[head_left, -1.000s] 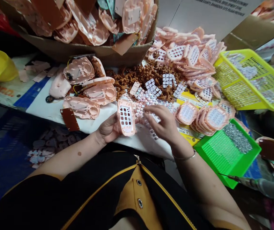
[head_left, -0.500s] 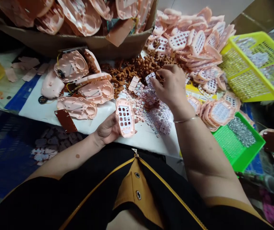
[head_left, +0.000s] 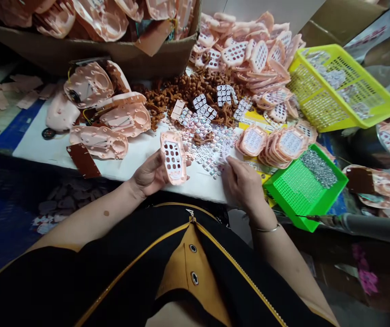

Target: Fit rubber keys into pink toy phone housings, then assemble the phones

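Observation:
My left hand is closed around the edge of a pink plastic keypad shell, its rows of square holes facing up, just over the table's front edge. To its right, my right hand is low at the near edge of a heap of small loose key caps. Its fingers are curled together, and what they pinch, if anything, cannot be made out. Joined blocks of white keys lie beyond, on a pile of small brown plastic parts.
A cardboard box of pink shells stands at the back left, with open shells before it. More shells are heaped at the back right, near a yellow basket. A green tray with screws and a screwdriver are at right.
My right hand has drawn back from the brown parts and key blocks to the near side of the key caps. The left hand still holds the shell. The view has shifted right.

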Tool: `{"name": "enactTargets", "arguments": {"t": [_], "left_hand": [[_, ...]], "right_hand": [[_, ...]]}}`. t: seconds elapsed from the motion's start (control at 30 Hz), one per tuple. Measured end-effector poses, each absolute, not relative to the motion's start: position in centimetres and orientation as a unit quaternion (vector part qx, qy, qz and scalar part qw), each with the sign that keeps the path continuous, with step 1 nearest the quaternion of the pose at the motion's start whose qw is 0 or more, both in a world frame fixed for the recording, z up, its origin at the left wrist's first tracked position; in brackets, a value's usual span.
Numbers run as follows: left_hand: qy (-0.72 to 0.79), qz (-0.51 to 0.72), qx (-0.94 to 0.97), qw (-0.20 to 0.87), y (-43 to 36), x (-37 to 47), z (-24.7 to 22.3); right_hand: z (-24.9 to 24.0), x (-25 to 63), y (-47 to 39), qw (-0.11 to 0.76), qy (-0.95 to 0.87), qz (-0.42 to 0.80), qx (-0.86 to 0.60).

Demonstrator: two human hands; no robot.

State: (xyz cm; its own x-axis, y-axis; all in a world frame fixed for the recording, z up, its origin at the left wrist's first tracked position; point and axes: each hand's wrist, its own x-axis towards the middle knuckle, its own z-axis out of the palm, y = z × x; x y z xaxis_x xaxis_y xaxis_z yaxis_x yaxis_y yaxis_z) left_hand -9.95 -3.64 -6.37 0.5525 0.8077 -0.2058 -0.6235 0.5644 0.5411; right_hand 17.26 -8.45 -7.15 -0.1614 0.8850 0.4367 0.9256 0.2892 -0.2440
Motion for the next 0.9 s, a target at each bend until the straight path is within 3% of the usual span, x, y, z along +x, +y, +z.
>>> {"name": "enactTargets", "arguments": {"t": [0.13, 0.23, 0.33, 0.43, 0.57, 0.7, 0.8, 0.9], "left_hand": [[0.211, 0.403, 0.219, 0.863, -4.0, -9.7, -6.6], [0.204, 0.403, 0.211, 0.867, -3.9, -9.7, -6.8], [0.200, 0.392, 0.209, 0.873, -3.8, -9.7, -6.9], [0.192, 0.387, 0.211, 0.877, -3.8, -9.7, -6.9], [0.183, 0.384, 0.215, 0.879, -3.9, -9.7, -6.9], [0.178, 0.384, 0.220, 0.879, -3.9, -9.8, -7.0], [0.162, 0.376, 0.247, 0.878, -4.1, -10.1, -7.2], [0.140, 0.345, 0.282, 0.884, -4.2, -10.3, -7.3]], "right_hand": [[-6.7, 16.9, -7.8, 0.444, -0.593, -0.006, -0.672], [-6.4, 16.2, -7.4, 0.592, -0.436, 0.201, -0.647], [-6.3, 15.4, -7.0, 0.647, -0.305, 0.416, -0.561], [-6.2, 14.4, -6.7, 0.637, -0.246, 0.516, -0.518], [-5.8, 12.3, -6.6, 0.624, -0.253, 0.537, -0.509], [-4.4, 11.0, -7.1, 0.599, -0.396, 0.397, -0.572], [-3.0, 10.9, -7.1, 0.499, -0.541, 0.228, -0.637], [-2.2, 10.8, -6.4, 0.394, -0.604, 0.265, -0.640]]}}
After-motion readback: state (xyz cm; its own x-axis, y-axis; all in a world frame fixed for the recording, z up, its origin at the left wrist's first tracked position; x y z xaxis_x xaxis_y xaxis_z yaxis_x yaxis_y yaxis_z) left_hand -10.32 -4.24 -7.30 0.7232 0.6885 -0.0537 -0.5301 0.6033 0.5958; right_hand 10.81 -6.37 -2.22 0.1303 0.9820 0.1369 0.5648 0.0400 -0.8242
